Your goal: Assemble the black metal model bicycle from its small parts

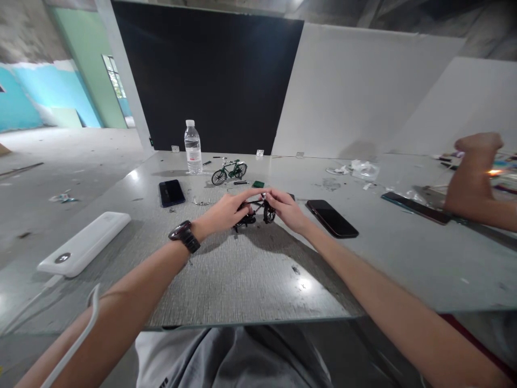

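Note:
Between my two hands is a small black model bicycle (255, 209), held just over the table with a wheel at its right end. My left hand (231, 209) is closed around the left part of its frame, and the fingers hide much of it. At the front end, my right hand (281, 205) pinches the part above the wheel, near the handlebar. Behind them a finished-looking green model bicycle (229, 171) stands upright. A small silver handlebar-like part (202, 202) lies left of my left hand. A small green piece (258, 184) rests just beyond my fingers.
A water bottle (193, 148) stands at the back left. Phones lie left (172, 193) and right (332, 218) of my hands. A white power bank (84, 242) with a cable sits at the left edge. Another person's arm (476, 183) rests at the right, near plastic wrapping (363, 170).

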`<action>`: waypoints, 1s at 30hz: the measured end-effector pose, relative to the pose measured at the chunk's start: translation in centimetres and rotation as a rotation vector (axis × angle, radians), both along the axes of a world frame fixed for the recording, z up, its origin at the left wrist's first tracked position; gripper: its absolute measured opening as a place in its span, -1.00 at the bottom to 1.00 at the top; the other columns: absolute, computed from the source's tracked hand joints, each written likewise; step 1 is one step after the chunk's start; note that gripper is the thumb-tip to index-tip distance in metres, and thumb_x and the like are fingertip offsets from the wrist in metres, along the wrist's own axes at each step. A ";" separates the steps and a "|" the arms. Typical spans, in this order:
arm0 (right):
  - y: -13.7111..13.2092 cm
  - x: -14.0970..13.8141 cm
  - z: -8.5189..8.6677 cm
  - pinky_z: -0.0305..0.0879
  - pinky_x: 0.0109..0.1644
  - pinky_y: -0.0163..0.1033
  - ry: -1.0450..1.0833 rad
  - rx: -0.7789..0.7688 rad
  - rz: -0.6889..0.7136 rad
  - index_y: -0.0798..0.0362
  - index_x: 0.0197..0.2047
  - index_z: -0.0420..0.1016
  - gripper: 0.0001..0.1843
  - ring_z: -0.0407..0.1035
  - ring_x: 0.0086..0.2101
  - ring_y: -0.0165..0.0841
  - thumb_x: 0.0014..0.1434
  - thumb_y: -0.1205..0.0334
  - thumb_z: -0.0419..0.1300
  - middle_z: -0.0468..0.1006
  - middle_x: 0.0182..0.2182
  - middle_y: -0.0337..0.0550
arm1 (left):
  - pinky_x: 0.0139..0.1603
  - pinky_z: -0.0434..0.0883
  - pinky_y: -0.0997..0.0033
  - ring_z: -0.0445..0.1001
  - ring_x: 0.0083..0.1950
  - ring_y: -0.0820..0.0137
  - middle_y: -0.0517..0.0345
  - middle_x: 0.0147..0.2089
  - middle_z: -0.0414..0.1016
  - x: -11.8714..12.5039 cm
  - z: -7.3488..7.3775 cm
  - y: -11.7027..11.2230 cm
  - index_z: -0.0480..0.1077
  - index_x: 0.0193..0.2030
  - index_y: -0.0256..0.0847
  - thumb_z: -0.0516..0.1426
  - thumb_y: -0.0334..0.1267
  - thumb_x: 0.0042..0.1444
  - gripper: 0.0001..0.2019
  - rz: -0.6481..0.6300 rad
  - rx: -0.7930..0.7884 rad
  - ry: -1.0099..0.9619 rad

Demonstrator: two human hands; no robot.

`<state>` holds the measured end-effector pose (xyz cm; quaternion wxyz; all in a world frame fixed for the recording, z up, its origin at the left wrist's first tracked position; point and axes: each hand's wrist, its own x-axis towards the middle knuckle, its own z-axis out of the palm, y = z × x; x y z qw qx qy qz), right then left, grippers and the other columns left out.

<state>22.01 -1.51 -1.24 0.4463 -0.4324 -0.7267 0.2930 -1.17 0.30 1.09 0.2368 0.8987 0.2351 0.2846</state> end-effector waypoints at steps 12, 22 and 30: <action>1.1 -1.0 -1.8 0.44 -0.15 -0.07 0.011 0.036 -0.131 -0.04 -0.18 0.45 -0.40 0.40 -0.27 -0.21 0.40 -0.37 -0.11 0.48 -0.30 -0.10 | -0.36 0.27 0.41 0.24 -0.54 0.47 0.24 -0.41 0.50 0.5 0.5 -0.7 0.28 0.46 -0.04 -0.02 -0.38 0.35 -0.45 0.022 0.011 0.047; 2.5 5.0 0.2 0.36 -0.11 -0.07 -0.418 0.186 -0.455 0.08 -0.10 0.53 -0.62 0.44 -0.26 -0.18 0.41 -0.01 0.03 0.59 -0.25 0.01 | -0.22 0.38 0.34 0.46 -0.31 0.34 -0.02 -0.10 0.63 -1.3 0.2 1.7 0.27 0.47 -0.16 -0.06 -0.34 0.39 -0.47 0.127 0.073 0.075; 3.2 7.3 -0.9 0.38 -0.06 -0.02 -0.653 0.157 -0.474 0.09 -0.07 0.58 -0.77 0.50 -0.19 -0.14 0.35 0.21 0.13 0.66 -0.16 0.08 | -0.25 0.42 0.36 0.49 -0.33 0.37 -0.06 0.00 0.65 -1.6 0.2 2.0 0.34 0.43 -0.20 -0.03 -0.38 0.36 -0.47 0.184 0.032 0.083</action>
